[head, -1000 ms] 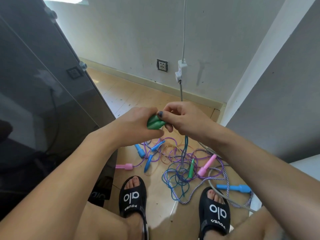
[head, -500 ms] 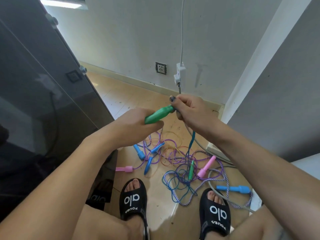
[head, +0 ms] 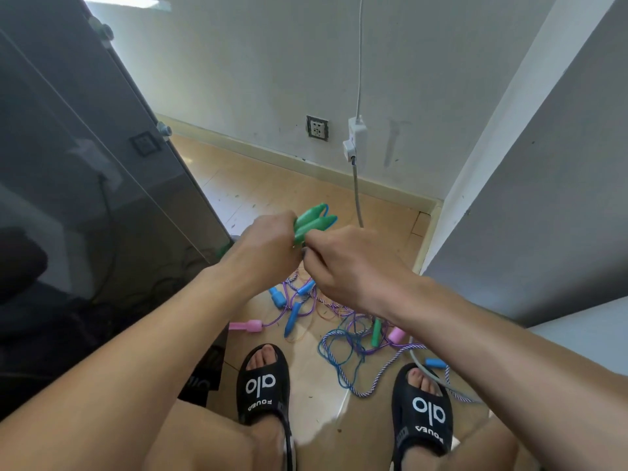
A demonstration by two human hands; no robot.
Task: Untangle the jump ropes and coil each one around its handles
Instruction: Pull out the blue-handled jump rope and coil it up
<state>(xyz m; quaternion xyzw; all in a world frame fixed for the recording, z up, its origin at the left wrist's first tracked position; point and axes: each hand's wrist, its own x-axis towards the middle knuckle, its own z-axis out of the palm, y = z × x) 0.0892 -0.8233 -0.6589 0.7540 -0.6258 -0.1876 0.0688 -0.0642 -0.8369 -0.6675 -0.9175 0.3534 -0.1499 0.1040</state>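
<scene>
Two green handles (head: 312,220) sit gripped in our left hand (head: 268,253), our right hand (head: 350,266) pinching at 6 o'clock of them, where its cord may slip and loosen.

Floor (head: 272,188): light wood-tone boards, daylight falling across the far part, a pale skirting board (head: 282,159) running along the foot of the back wall (head: 272,62), which is off-white and scuffed. A wall socket (head: 317,128) sits low on that wall; just right of it a white plug adapter (head: 356,137) has a thin white cable (head: 361,56) running up from it and a grey cable (head: 356,192) dropping toward the floor. Left side: a dark glossy glass panel (head: 68,164) with metal fittings, reflecting the room; right side: a grey wall (head: 560,164) edged by a white corner post (head: 492,130); a bright ceiling light (head: 122,0) shows at top left.
</scene>
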